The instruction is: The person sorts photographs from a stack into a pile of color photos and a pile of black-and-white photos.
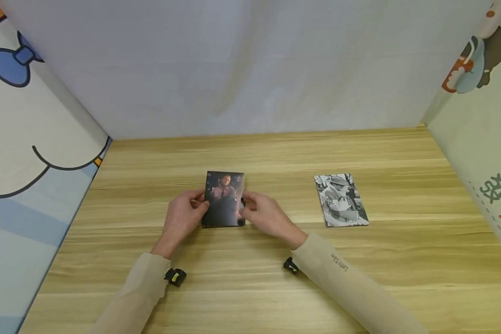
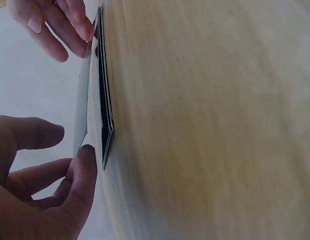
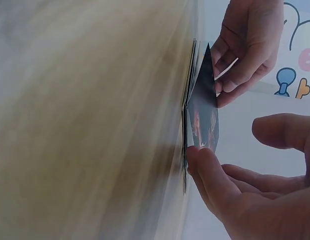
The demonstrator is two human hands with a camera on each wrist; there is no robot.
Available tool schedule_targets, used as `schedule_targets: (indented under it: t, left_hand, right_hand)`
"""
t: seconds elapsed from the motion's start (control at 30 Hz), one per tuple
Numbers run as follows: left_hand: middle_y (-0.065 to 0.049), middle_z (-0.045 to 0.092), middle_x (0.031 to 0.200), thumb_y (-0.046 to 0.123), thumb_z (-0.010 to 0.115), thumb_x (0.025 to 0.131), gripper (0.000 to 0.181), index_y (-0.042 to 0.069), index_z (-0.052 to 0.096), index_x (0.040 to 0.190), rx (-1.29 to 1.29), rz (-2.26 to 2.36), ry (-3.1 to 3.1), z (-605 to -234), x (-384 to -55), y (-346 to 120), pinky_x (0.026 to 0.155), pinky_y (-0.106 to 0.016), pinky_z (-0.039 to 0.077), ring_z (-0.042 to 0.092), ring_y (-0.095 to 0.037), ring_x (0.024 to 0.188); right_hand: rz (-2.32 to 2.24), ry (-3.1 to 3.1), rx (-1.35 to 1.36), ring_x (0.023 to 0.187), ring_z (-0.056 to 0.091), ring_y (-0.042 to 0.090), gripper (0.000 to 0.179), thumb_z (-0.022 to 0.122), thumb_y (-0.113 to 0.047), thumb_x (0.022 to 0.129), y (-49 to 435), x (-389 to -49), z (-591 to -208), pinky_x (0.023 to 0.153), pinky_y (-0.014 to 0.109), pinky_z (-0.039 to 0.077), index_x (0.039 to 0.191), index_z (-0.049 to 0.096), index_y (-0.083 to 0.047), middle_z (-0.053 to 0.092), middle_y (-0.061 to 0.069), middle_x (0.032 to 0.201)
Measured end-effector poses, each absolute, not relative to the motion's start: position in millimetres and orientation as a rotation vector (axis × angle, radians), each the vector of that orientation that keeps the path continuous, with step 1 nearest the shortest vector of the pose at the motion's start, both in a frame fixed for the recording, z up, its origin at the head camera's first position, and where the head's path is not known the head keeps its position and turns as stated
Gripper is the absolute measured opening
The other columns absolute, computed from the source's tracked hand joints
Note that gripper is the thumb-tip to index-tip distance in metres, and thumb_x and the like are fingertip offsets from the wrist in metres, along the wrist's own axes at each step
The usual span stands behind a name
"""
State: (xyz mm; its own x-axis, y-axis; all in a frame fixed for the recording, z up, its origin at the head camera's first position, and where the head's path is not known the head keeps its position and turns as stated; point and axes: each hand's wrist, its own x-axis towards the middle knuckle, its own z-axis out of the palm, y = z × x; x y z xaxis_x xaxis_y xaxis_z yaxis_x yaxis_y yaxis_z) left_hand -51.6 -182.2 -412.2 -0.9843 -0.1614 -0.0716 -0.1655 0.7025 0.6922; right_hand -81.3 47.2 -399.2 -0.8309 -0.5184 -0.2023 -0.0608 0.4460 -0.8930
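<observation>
A dark glossy photo card (image 1: pixel 223 204) showing a seated figure is tilted up, raised over a thin stack of cards (image 2: pixel 108 107) on the table. My left hand (image 1: pixel 185 211) holds its left edge, thumb toward the printed face and the other fingers at the edge and behind. At the right edge my right hand (image 1: pixel 267 214) holds the same card, its fingertips (image 3: pixel 200 152) right at the border. The right thumb (image 3: pixel 274 131) stands away from the picture in the right wrist view. The card's pale back (image 2: pixel 82 102) shows in the left wrist view.
A black-and-white photo card (image 1: pixel 341 200) lies to the right on the wooden table (image 1: pixel 401 260). A pale curtain-like backdrop (image 1: pixel 250 69) rises behind the table, and cartoon-printed panels (image 1: pixel 37 120) flank it. Small black devices (image 1: pixel 176 277) sit at both wrists.
</observation>
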Motion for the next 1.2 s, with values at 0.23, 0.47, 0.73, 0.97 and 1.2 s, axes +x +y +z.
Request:
schedule_targets:
  t: [0.23,0.47,0.73,0.97,1.2]
  left_hand:
    - [-0.018,0.073,0.109,0.013,0.067,0.096,0.044,-0.005,0.065,0.135,-0.262,1.125,2.903,-414.2,-53.4,-182.4,0.084,-0.048,0.058,0.072,-0.032,0.098]
    - [-0.018,0.073,0.109,0.016,0.066,0.097,0.045,-0.006,0.064,0.137,-0.233,1.082,2.872,-413.0,-54.8,-182.8,0.084,-0.049,0.058,0.071,-0.031,0.098]
    - [-0.019,0.072,0.110,0.017,0.066,0.097,0.046,-0.007,0.063,0.137,-0.205,1.020,2.846,-414.4,-58.6,-184.4,0.086,-0.050,0.056,0.069,-0.031,0.097]
    - [-0.018,0.071,0.110,0.018,0.065,0.097,0.047,-0.007,0.063,0.136,-0.190,0.994,2.833,-414.3,-58.7,-185.3,0.086,-0.050,0.055,0.067,-0.030,0.096]
    - [-0.017,0.070,0.107,0.021,0.065,0.096,0.048,-0.008,0.064,0.134,-0.175,0.965,2.828,-415.4,-59.3,-186.8,0.084,-0.048,0.054,0.063,-0.029,0.093]
  right_hand:
    - [-1.347,2.253,-0.475,0.124,0.064,0.032,0.059,0.059,-0.015,0.099,47.0,-82.6,-401.7,0.101,0.043,0.055,0.153,0.045,0.003,0.055,0.018,0.150]
    - [-1.337,2.245,-0.466,0.121,0.066,0.032,0.057,0.061,-0.013,0.099,44.4,-84.1,-401.9,0.099,0.043,0.056,0.152,0.047,0.001,0.064,0.019,0.138]
    - [-1.313,2.230,-0.452,0.124,0.065,0.033,0.059,0.064,-0.017,0.099,43.9,-85.8,-401.2,0.101,0.046,0.055,0.153,0.047,-0.001,0.064,0.019,0.138]
    - [-1.297,2.222,-0.469,0.124,0.064,0.033,0.060,0.065,-0.018,0.098,44.0,-86.6,-400.8,0.100,0.045,0.055,0.152,0.048,0.000,0.064,0.021,0.138]
    - [-1.229,2.256,-0.469,0.124,0.064,0.032,0.059,0.064,-0.019,0.099,43.1,-86.5,-397.8,0.102,0.044,0.054,0.151,0.048,0.003,0.064,0.023,0.136]
